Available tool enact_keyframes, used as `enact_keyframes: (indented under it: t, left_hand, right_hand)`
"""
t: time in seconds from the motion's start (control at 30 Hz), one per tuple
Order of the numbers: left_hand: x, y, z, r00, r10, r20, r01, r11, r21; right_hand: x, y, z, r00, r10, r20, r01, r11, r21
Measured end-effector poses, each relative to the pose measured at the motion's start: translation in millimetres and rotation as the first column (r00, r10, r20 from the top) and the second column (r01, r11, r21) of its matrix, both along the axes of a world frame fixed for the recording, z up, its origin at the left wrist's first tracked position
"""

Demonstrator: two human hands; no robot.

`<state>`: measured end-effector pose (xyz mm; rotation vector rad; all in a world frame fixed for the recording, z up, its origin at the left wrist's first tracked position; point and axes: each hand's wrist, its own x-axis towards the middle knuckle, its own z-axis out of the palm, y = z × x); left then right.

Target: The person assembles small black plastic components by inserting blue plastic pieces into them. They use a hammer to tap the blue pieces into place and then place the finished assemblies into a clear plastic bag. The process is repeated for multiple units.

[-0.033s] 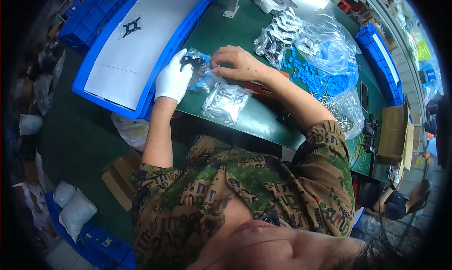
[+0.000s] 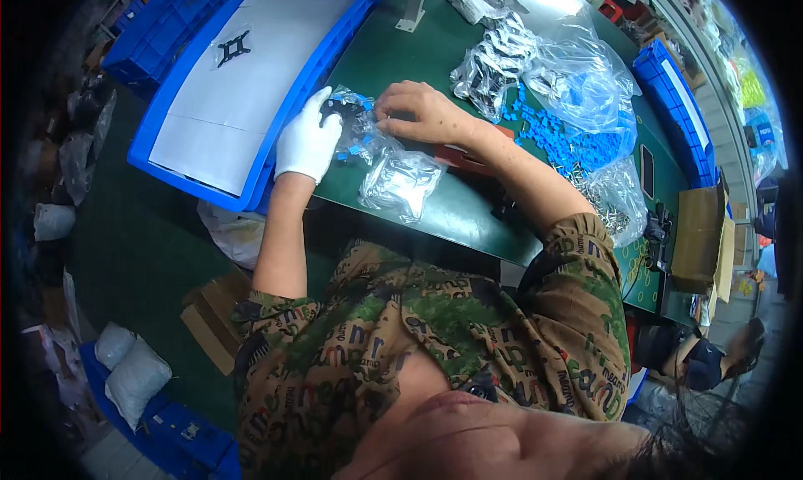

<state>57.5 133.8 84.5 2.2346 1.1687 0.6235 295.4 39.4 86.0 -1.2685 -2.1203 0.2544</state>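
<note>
My left hand (image 2: 305, 145), in a white glove, grips the edge of a black bracket (image 2: 345, 112) between thumb and fingers. The bracket has small blue pieces at its corners and lies among clear plastic film. Just to the right, my bare right hand (image 2: 428, 116) has its fingers curled in beside the bracket. Its fingertips close on something too small to make out. Nearer me, a clear bag with a silvery part (image 2: 403, 183) rests by the table's front edge. Under my right wrist lies a flat reddish item (image 2: 464, 160), partly covered.
At left, a blue crate lined with white sheet (image 2: 217, 116) carries one black bracket (image 2: 233, 49). Right of my hands are bagged metal parts (image 2: 499, 53), a pile of blue caps (image 2: 556, 137), loose screws (image 2: 615, 217), a phone (image 2: 647, 172) and a cardboard box (image 2: 699, 239).
</note>
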Motion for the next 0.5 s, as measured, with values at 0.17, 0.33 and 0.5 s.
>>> enact_keyframes:
  t: [0.17,0.33,0.5]
  left_hand:
    - [6.1,1.0,-2.5,0.999,0.026,-0.026,-0.020,0.978,0.209]
    - [9.5,-0.5,-1.2,0.998,0.041,-0.043,-0.023,0.933,0.358]
    - [11.0,4.8,-11.1,0.999,-0.033,-0.038,0.048,0.860,0.508]
  right_hand:
    - [2.4,0.4,-1.9,1.000,-0.014,0.014,0.014,1.000,-0.003]
    - [4.6,-3.6,2.9,1.000,-0.004,0.007,0.004,1.000,0.001]
    - [2.8,-23.8,16.5,0.993,-0.036,0.116,0.036,0.999,0.004]
